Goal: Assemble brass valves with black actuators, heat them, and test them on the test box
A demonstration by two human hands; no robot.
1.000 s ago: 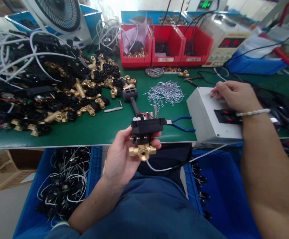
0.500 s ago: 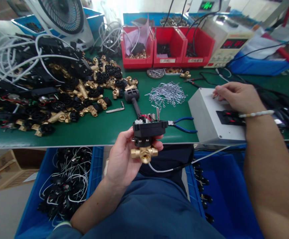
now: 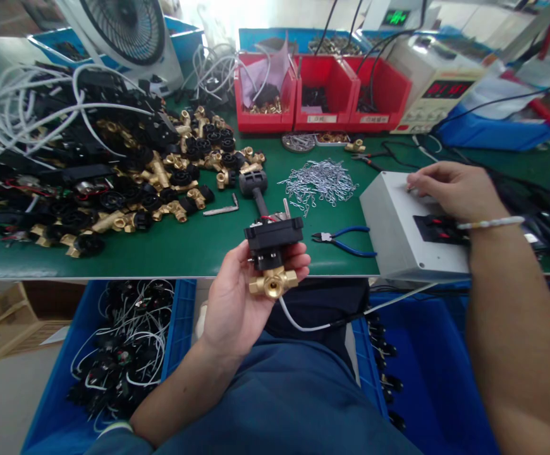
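My left hand is wrapped round a motorized valve, which has a black actuator housing on top and a brass three-way body below. Circuit parts and a red wire show at the housing's open top. A white cable runs from below the valve toward the grey metal box on the right. My right hand rests over that box, thumb and finger pinching a small metal toggle switch on its top. Blue-handled cutting pliers lie between the valve and the box.
Brass valves with black caps and white cables are heaped at left. Metal clips, a hex key and a dark mallet lie on the green table. Red bins and a power supply stand behind; blue crates sit below.
The valve has tilted and turned slightly in my left hand, and its housing moved left, uncovering the pliers' jaws. The red digits on the power supply changed. My right hand stays at the switch.
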